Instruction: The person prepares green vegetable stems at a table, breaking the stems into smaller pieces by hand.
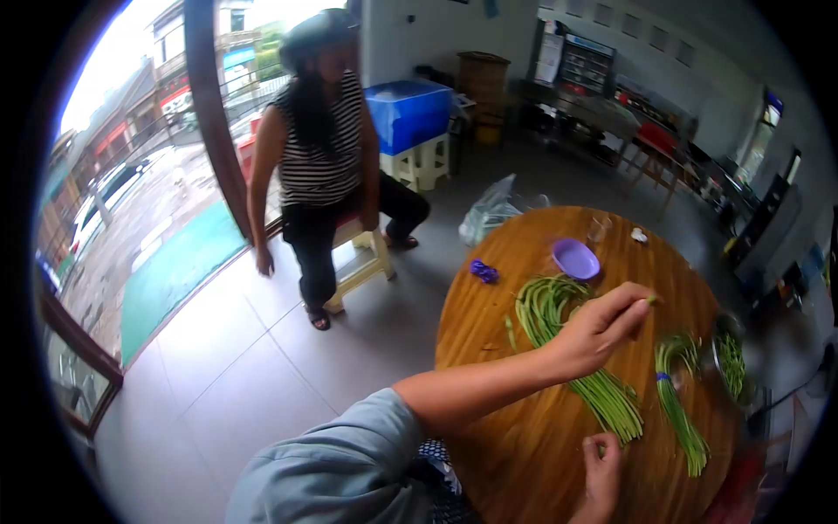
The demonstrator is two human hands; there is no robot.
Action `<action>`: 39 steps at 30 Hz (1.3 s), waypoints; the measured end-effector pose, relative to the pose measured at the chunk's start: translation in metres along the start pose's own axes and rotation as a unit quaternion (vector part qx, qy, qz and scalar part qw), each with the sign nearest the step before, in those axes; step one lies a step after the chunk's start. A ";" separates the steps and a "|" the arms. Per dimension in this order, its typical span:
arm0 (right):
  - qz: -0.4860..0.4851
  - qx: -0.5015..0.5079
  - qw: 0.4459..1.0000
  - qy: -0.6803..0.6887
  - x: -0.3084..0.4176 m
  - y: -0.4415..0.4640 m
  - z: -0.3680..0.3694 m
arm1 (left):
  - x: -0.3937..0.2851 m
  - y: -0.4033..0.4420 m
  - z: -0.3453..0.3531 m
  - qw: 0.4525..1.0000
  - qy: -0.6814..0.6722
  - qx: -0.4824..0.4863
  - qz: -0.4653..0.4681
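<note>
Lying on the table: a large loose bunch of long green stems (611, 409) is spread across a round brown wooden table (484, 384), its upper part passing beneath the left hand (594, 339) and its cut-looking lower ends reaching just beside the right hand (602, 479).
Left hand: a small green piece (652, 299) is held in the nearly closed fingertips, above the table.
Left arm: extended across the bunch from the lower left, with a grey-blue sleeve (349, 445) bunched near the elbow.
Right hand: raised near the table's lower part, fingers curled towards the thumb; whether anything is gripped cannot be told.
Banded bundle: thinner green stems (681, 419), bound by a blue band (662, 376), are placed to the right of both hands.
Metal bowl: green pieces (732, 367) are contained in a round metal bowl (717, 349) at the right edge.
Far side: a purple oval bowl (576, 259) is set near the loose bunch, with a crumpled purple item (484, 272) to its left.
Beyond the table: a seated person (323, 148) is seen at left.
</note>
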State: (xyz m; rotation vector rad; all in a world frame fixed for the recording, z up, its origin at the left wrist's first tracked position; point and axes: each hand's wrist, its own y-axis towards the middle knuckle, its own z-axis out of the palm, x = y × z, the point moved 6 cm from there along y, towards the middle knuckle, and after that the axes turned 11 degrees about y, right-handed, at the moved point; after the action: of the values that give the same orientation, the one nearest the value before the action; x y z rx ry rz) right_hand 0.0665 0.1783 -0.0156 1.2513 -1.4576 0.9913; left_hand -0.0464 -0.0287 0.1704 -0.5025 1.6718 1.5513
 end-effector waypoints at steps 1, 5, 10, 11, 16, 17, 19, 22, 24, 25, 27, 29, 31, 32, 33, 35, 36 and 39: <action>-0.040 -0.018 0.998 -0.043 -0.002 0.004 -0.009 | -0.013 0.005 -0.006 1.000 0.004 -0.004 0.026; -0.071 -0.175 0.977 -0.102 -0.021 0.014 -0.070 | -0.070 0.013 -0.029 0.993 -0.009 -0.051 0.109; -0.104 -0.253 0.939 0.206 0.063 -0.037 -0.091 | -0.081 -0.003 -0.031 0.993 0.051 0.055 0.092; -0.164 -0.289 0.914 0.231 0.076 -0.052 -0.100 | -0.073 -0.009 -0.030 0.995 0.058 0.068 0.050; -0.211 -0.361 0.871 0.259 0.095 -0.157 -0.151 | 0.013 -0.055 -0.013 0.977 0.053 0.145 -0.145; -0.202 -0.377 0.863 0.268 0.083 -0.182 -0.165 | 0.007 -0.062 -0.004 0.972 0.125 0.159 -0.122; -0.158 -0.462 0.835 0.253 0.063 -0.228 -0.180 | 0.021 -0.070 0.003 0.958 0.163 0.219 -0.083; -0.078 -0.523 0.818 0.227 0.001 -0.291 -0.206 | 0.039 -0.086 0.021 0.948 0.110 0.268 -0.129; -0.022 -0.558 0.805 0.201 -0.039 -0.320 -0.219 | 0.038 -0.093 0.037 0.938 0.101 0.306 -0.131; 0.059 -0.576 0.803 0.142 -0.065 -0.330 -0.227 | 0.038 -0.097 0.045 0.928 0.095 0.337 -0.131; 0.148 -0.589 0.795 0.013 -0.136 -0.358 -0.256 | 0.039 -0.102 0.057 0.931 0.110 0.335 -0.090; 0.165 -0.600 0.771 -0.134 -0.221 -0.393 -0.297 | 0.044 -0.111 0.065 0.907 0.134 0.377 -0.129; 0.146 -0.625 0.733 -0.226 -0.269 -0.418 -0.322 | 0.051 -0.118 0.070 0.896 0.161 0.396 -0.119; 0.085 -0.649 0.712 -0.253 -0.278 -0.416 -0.332 | 0.057 -0.123 0.071 0.889 0.162 0.406 -0.136; 0.027 -0.668 0.688 -0.283 -0.286 -0.414 -0.339 | 0.054 -0.124 0.069 0.885 0.175 0.409 -0.141; 0.094 -0.665 0.739 -0.050 -0.193 -0.343 -0.298 | 0.050 -0.127 0.072 0.876 0.205 0.420 -0.116; 0.052 -0.621 0.782 0.018 -0.128 -0.301 -0.260 | 0.049 -0.128 0.075 0.870 0.213 0.437 -0.080; -0.051 -0.441 0.889 0.114 -0.004 -0.201 -0.168 | 0.040 -0.130 0.080 0.865 0.183 0.463 -0.064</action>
State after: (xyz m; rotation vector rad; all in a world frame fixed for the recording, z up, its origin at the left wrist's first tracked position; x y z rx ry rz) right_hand 0.2897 0.3109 0.0189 0.5073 -1.3807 0.2881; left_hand 0.0469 0.0346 0.0602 -0.3715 2.3613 0.4219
